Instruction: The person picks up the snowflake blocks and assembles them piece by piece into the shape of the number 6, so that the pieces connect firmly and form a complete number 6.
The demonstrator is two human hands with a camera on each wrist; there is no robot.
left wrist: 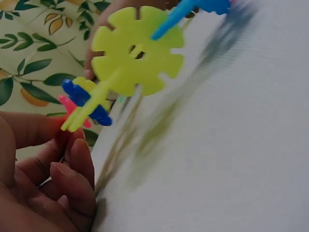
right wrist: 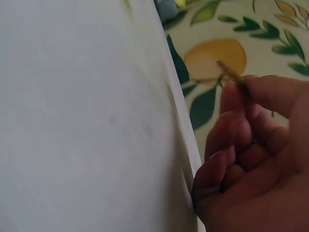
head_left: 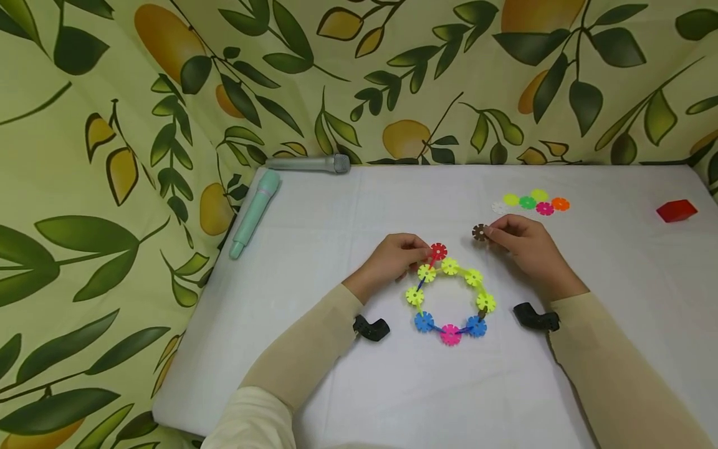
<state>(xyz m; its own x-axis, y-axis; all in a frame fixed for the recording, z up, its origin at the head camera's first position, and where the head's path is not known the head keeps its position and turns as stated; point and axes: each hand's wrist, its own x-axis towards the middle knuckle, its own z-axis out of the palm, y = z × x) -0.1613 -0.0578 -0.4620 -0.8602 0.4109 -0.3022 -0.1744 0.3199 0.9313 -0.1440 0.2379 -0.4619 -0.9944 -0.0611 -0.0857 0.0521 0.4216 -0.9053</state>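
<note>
Notched plastic snowflake discs form a ring, with yellow (head_left: 449, 266), blue (head_left: 424, 322) and pink (head_left: 450, 335) ones facing up. Other discs stand edge-on between these. At the ring's upper left, a red disc (head_left: 438, 251) sticks outward. My left hand (head_left: 392, 259) pinches this part of the ring between thumb and finger. The left wrist view shows a yellow disc (left wrist: 137, 50) and a dark blue disc (left wrist: 87, 102) close to those fingers. To the right of the ring, my right hand (head_left: 526, 248) pinches a brown disc (head_left: 480, 232), seen edge-on in the right wrist view.
Several loose discs (head_left: 527, 202) lie behind my right hand. A red block (head_left: 676, 211) is at the far right. Green (head_left: 255, 215) and grey (head_left: 308, 164) microphones lie at the back left of the white table (head_left: 348, 212). Leaf-patterned cloth (head_left: 185, 125) hangs behind it.
</note>
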